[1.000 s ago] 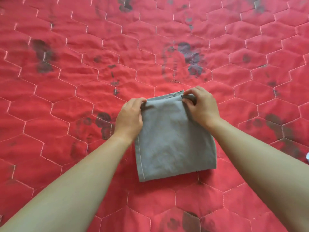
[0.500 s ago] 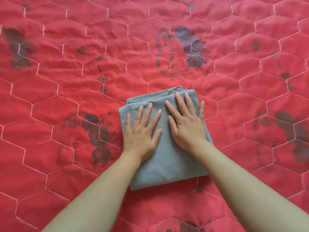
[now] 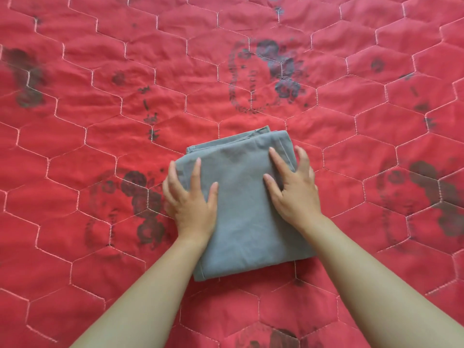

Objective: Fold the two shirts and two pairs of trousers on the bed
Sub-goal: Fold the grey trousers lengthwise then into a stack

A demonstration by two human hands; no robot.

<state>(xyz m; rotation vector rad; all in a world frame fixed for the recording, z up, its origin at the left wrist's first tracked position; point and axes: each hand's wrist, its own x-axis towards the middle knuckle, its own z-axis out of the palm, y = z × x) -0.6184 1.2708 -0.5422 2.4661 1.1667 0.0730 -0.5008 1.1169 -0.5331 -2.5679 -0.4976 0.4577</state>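
Left grip [image 3: 190, 197] and right grip [image 3: 292, 189], fingers splayed flat, flank folded grey cloth garment [image 3: 241, 227] lengthwise on red quilted bed [image 3: 100, 126].

folded grey garment [image 3: 247, 222]: 1; left hand [image 3: 192, 204] + right hand [image 3: 293, 194]: 2; red quilt [image 3: 100, 121]: 1

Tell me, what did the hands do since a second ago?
Both let go of the far corners. The left hand and right hand lay flat on the grey folded garment, then slid apart toward its side edges. It stayed folded on the red quilt.
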